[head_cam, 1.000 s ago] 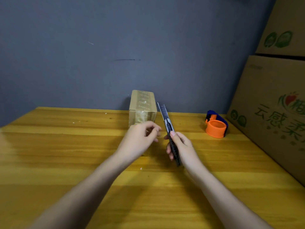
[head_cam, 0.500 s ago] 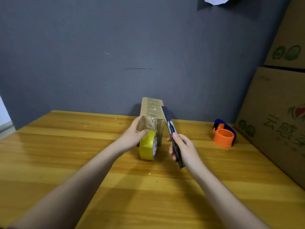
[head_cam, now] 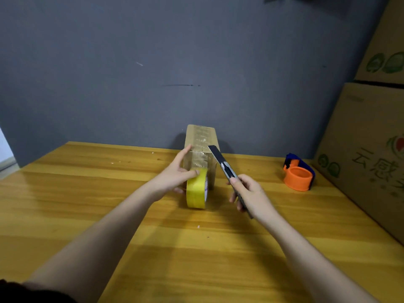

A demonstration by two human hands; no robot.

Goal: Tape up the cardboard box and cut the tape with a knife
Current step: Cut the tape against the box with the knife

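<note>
A narrow cardboard box (head_cam: 202, 141) stands on the wooden table (head_cam: 109, 215) against the grey wall, with shiny tape over its top and front. A roll of yellow tape (head_cam: 196, 189) stands on edge right in front of it. My left hand (head_cam: 177, 174) rests on the roll's left side, thumb on its top, index finger raised against the box's front left edge. My right hand (head_cam: 249, 194) grips a utility knife (head_cam: 225, 166); its blade is out and points up and away, its tip next to the box's right side.
An orange and blue tape dispenser (head_cam: 298, 172) sits at the right of the table. Large printed cardboard cartons (head_cam: 371, 154) are stacked along the right edge. The grey wall runs close behind the box.
The yellow tape roll has come into sight under my left hand, which has opened from a pinch and settled on the roll. The knife hand has stayed almost where it was.
</note>
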